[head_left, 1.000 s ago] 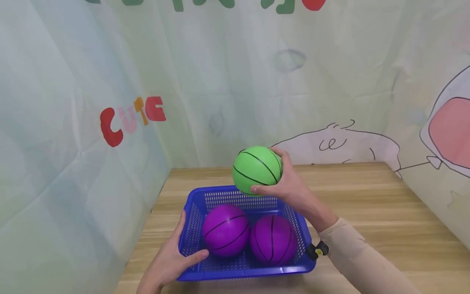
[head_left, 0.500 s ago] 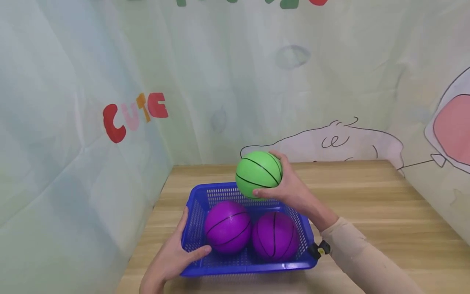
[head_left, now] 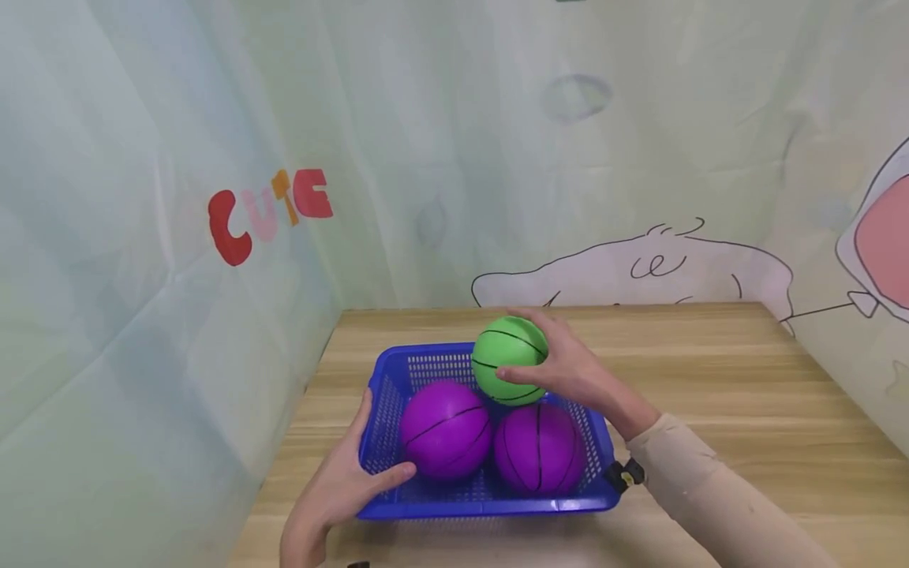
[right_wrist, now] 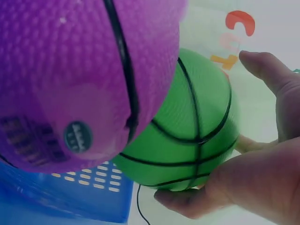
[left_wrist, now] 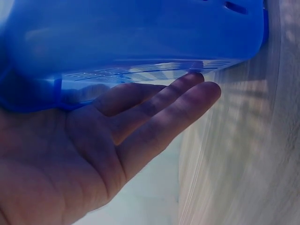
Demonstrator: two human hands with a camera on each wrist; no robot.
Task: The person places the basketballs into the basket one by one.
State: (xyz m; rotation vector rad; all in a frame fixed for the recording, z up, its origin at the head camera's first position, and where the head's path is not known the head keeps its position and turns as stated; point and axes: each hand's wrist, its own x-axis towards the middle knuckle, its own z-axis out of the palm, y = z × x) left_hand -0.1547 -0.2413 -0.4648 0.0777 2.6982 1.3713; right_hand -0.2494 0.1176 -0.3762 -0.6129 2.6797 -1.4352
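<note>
A blue plastic basket (head_left: pixel 490 507) with slotted walls stands on the wooden table. Two purple balls with black lines, the left ball (head_left: pixel 446 430) and the right ball (head_left: pixel 540 450), lie side by side in it. At the basket's back wall, behind them, is a smaller green ball (head_left: pixel 497 347). My right hand (head_left: pixel 568 367) is spread around the green ball, thumb over its near side; the right wrist view shows one finger (right_wrist: pixel 262 65) standing off the ball. My left hand (head_left: pixel 337 481) holds the basket's left side, thumb over the rim, other fingers (left_wrist: pixel 173 108) along the outside.
The wooden table (head_left: pixel 724 410) extends to the right of and behind the basket. Printed cloth walls (head_left: pixel 454 158) close off the left, back and right sides. A small black wrist camera (head_left: pixel 625 476) sits by the right sleeve, near the basket's right corner.
The green ball has gone down from above the back rim into the basket, sinking lower relative to my right hand, whose fingers have spread. My left hand keeps its hold on the basket.
</note>
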